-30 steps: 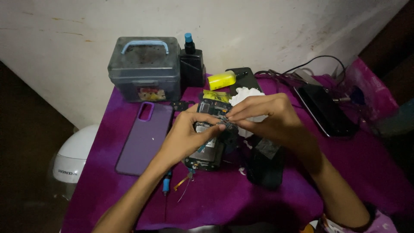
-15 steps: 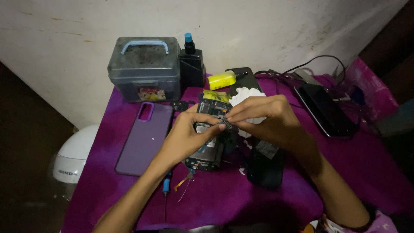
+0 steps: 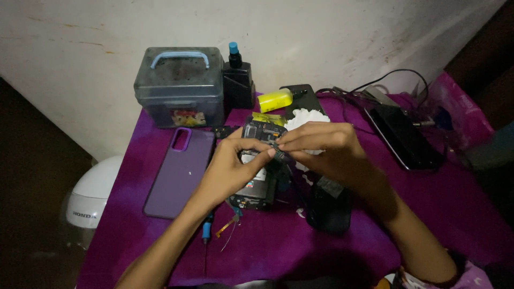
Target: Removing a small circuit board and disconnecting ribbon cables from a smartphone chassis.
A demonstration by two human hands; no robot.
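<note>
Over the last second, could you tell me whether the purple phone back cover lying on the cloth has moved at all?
No. The purple phone back cover lies in the same spot, just below the grey plastic box with the blue handle, left of the left hand.

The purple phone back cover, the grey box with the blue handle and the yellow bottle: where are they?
purple phone back cover (image 3: 179, 174), head view, middle of its flat back.
grey box (image 3: 179, 85), head view, lid below the handle.
yellow bottle (image 3: 276, 99), head view, middle of its body.
</note>
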